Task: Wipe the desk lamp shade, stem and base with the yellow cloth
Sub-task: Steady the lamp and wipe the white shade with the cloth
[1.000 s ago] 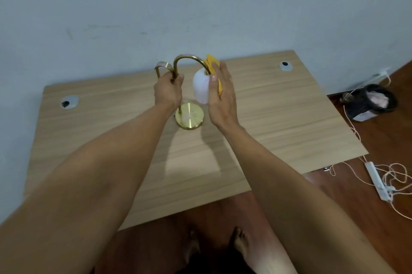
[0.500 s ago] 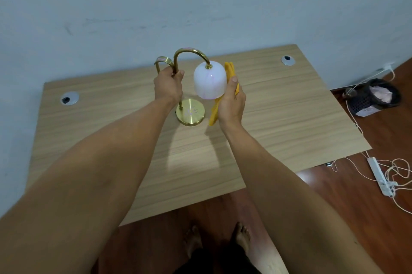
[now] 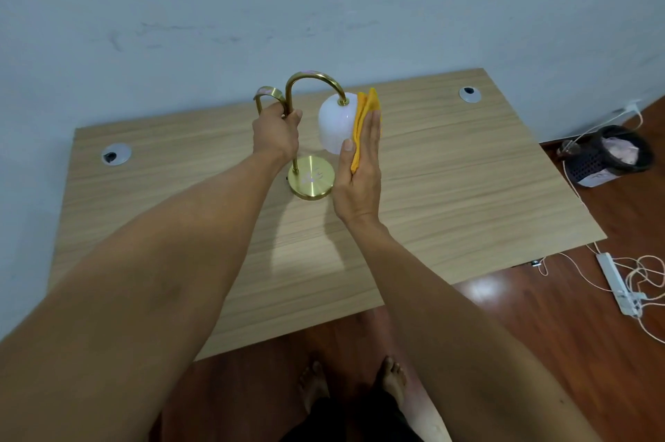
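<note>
A desk lamp stands mid-desk with a white shade, a curved brass stem and a round brass base. My left hand is closed around the stem just below its arch. My right hand presses the folded yellow cloth flat against the right side of the shade, fingers straight and thumb at the shade's lower rim. The cloth's top edge sticks up above my fingertips. A second brass loop shows behind my left hand.
The wooden desk stands against a pale blue wall, with cable grommets at left and right. On the floor at the right are a dark basket, a white power strip with loose cords, and my bare feet below.
My right hand with the cloth slid down to the shade's lower right, then back up along its right side with the palm flattened. My left hand kept its hold on the stem.
</note>
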A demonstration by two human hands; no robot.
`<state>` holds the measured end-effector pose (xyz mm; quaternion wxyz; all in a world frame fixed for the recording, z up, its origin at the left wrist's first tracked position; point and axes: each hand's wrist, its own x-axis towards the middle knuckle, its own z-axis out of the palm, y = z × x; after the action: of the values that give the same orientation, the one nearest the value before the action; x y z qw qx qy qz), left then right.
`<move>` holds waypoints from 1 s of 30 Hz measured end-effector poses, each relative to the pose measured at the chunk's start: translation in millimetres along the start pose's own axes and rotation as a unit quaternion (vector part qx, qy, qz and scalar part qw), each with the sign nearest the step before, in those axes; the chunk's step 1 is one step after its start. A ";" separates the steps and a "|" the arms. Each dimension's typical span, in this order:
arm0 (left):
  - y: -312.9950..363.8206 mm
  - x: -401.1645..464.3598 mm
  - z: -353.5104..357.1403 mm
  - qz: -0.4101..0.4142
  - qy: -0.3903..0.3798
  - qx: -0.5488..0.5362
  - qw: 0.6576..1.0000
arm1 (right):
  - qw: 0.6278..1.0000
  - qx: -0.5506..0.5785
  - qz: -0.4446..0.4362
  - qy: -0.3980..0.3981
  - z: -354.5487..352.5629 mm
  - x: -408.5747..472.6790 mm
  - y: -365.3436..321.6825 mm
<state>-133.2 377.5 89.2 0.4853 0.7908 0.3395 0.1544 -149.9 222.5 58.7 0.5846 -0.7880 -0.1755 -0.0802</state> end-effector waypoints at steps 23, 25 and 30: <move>-1.9 3.1 0.0 -0.016 -0.016 0.011 1.000 | 0.900 -0.312 -0.282 -0.113 -16.3 -24.1 42.6; -0.6 2.3 0.2 -0.018 -0.021 0.009 1.000 | 0.929 -0.267 -0.229 -0.114 -18.9 -36.5 46.4; 2.6 2.1 -1.9 -0.023 -0.032 0.020 0.999 | 0.989 -0.020 0.117 0.090 -31.3 -27.0 17.7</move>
<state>-131.7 379.4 92.2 0.4833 0.7968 0.3453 0.1109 -165.8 183.3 43.4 0.5872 -0.8045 -0.0269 -0.0854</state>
